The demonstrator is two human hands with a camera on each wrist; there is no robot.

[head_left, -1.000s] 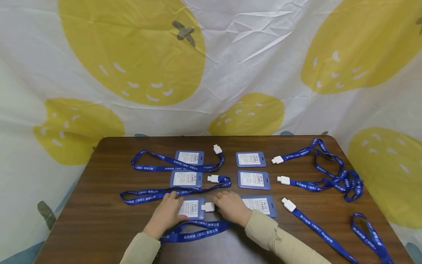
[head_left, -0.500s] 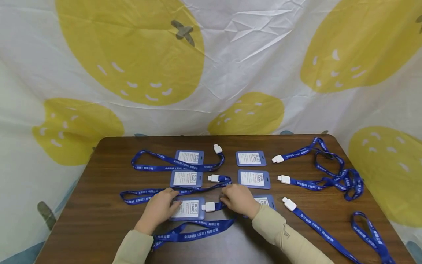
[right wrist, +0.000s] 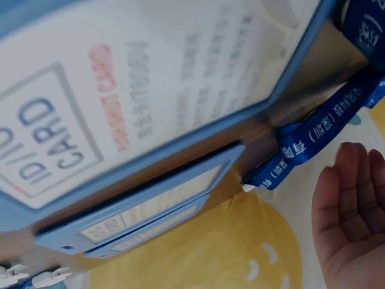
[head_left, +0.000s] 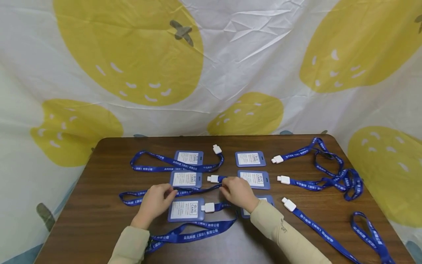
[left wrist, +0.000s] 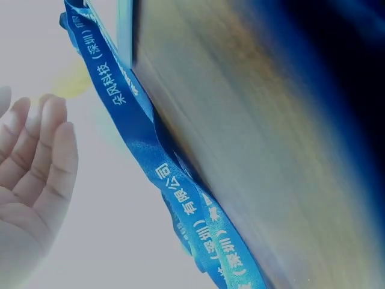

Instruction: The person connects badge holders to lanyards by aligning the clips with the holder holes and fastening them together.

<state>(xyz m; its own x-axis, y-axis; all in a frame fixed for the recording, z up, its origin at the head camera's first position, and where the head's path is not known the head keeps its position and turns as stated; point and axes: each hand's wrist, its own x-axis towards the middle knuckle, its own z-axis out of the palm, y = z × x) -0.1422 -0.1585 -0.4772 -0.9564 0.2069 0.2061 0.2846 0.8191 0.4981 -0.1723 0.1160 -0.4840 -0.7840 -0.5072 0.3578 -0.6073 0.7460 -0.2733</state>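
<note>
My left hand [head_left: 153,205] hovers left of the front-left ID card holder [head_left: 180,210], fingertips near the strap of the middle-row blue lanyard [head_left: 189,191]. In the left wrist view its fingers [left wrist: 57,156] are loosely bent, with nothing in them. My right hand [head_left: 240,193] is over the right end of that same lanyard and hides its bend. Relaxed fingers [right wrist: 346,192] show beside the strap in the right wrist view; the thumb is hidden. A white clip [head_left: 208,208] lies at the front-left holder's slotted end, with its lanyard [head_left: 197,233] looped below.
Behind, card holders [head_left: 186,179] stand in rows, a lanyard [head_left: 178,165] crossing the back-left one. More holders [head_left: 250,158] lie centre right. Lanyards with white clips [head_left: 288,204] spread over the right side of the brown table [head_left: 89,220]. A lemon-print cloth [head_left: 230,66] hangs behind.
My left hand has lifted off the front-left holder and drawn left. My right hand has left the front white clip and moved up to the middle lanyard's right end.
</note>
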